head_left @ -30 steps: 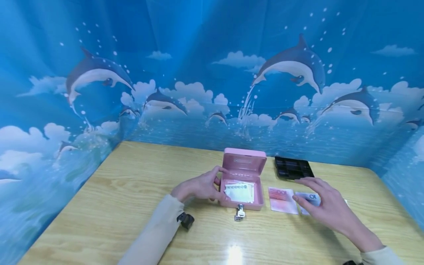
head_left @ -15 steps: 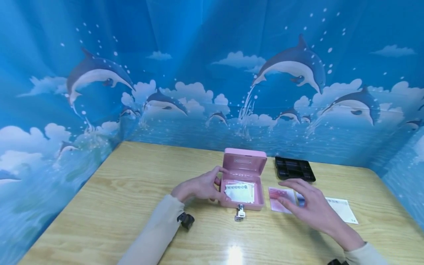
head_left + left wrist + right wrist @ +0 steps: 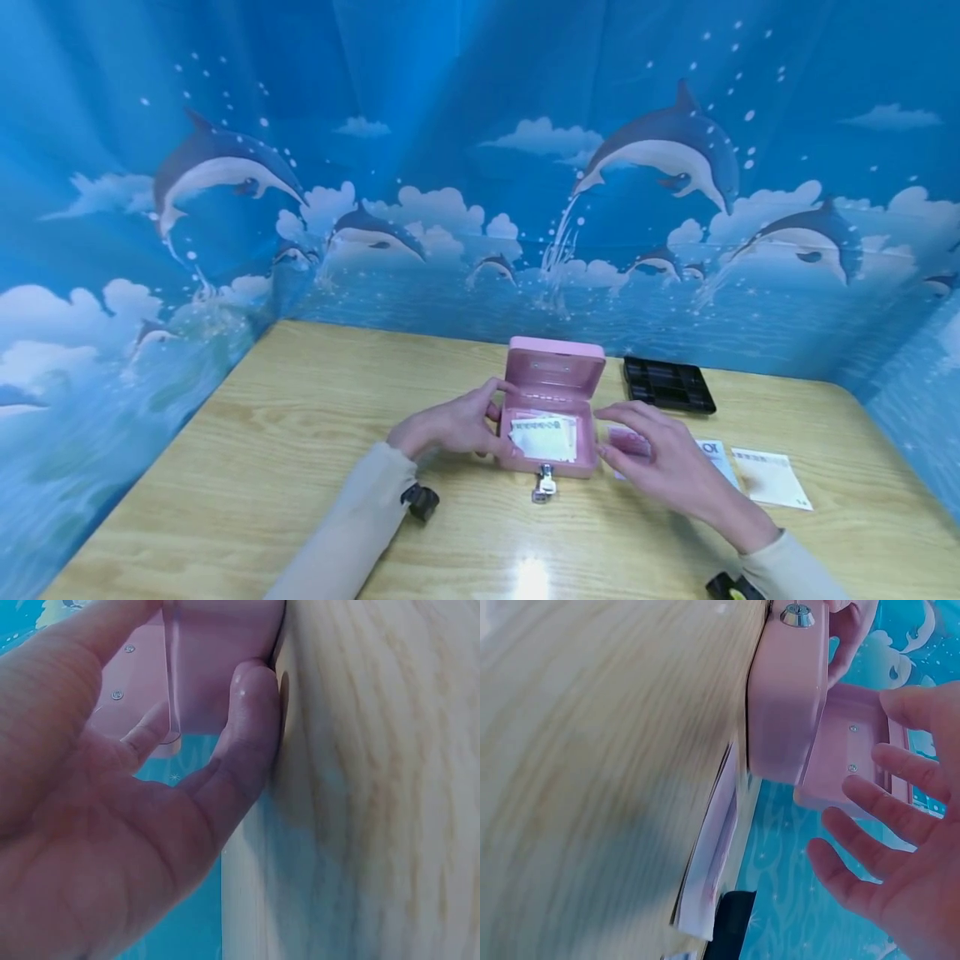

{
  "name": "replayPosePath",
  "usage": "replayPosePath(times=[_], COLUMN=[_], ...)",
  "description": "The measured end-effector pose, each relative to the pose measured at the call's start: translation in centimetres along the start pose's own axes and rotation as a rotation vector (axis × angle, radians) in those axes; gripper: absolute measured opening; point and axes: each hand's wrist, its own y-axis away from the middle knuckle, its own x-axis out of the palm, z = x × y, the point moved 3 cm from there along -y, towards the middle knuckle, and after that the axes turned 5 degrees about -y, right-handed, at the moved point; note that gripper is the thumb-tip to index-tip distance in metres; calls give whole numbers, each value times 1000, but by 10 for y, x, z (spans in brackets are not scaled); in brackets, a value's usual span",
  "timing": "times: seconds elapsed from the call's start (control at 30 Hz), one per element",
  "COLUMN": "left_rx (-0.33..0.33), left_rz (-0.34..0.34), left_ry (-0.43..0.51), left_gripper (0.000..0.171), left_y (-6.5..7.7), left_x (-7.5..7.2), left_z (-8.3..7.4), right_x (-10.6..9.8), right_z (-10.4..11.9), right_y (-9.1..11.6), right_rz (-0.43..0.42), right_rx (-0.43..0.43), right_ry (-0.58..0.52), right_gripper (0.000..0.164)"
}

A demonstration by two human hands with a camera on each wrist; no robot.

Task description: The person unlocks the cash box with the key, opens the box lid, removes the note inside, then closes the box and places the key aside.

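A pink metal cash box (image 3: 555, 372) stands on the table with its lid raised. Paper banknotes (image 3: 543, 439) lie inside it, and a key (image 3: 546, 483) sticks out of the front lock. My left hand (image 3: 461, 423) grips the box's left side, thumb near the front corner and fingers toward the back; the left wrist view shows a fingertip against the pink wall (image 3: 206, 667). Just beside the box's right side is my right hand (image 3: 663, 462). In the right wrist view its fingers (image 3: 885, 802) are spread and hold nothing.
Right of the box lie a red 100 banknote (image 3: 628, 440), partly hidden by my right hand, a blue 10 banknote (image 3: 717, 454) and a pale banknote (image 3: 772, 479). A black compartment tray (image 3: 667, 385) sits behind them. A dolphin-print curtain (image 3: 450, 167) hangs along the table's back edge.
My right hand has moved left, from over the blue 10 banknote across the red one to the box's right side. My left hand and the box stay put.
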Motion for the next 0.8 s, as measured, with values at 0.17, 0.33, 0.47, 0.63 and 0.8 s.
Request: replayPosePath(times=[0.17,0.33,0.47,0.63,0.8], left_rx=[3,-2,-1,2,3], left_rz=[4,0,1,4,8], left_ry=[3,0,5,5,14], left_gripper=[92,94,94,93,93], left_y=[0,-1,-1,-1,-1], left_x=[1,2,2,1,1], left_z=[-1,-1,0,-1,-1], right_x=[5,14,21,28,33], right_z=[3,5,7,7,4], right_y=[-6,-14,-20,-29,-33], right_rz=[29,92,151,203,244], right_rx=[-3,33,60,79,85], right_ry=[-22,-21,4,29,55], right_gripper=[41,44,42,41,39])
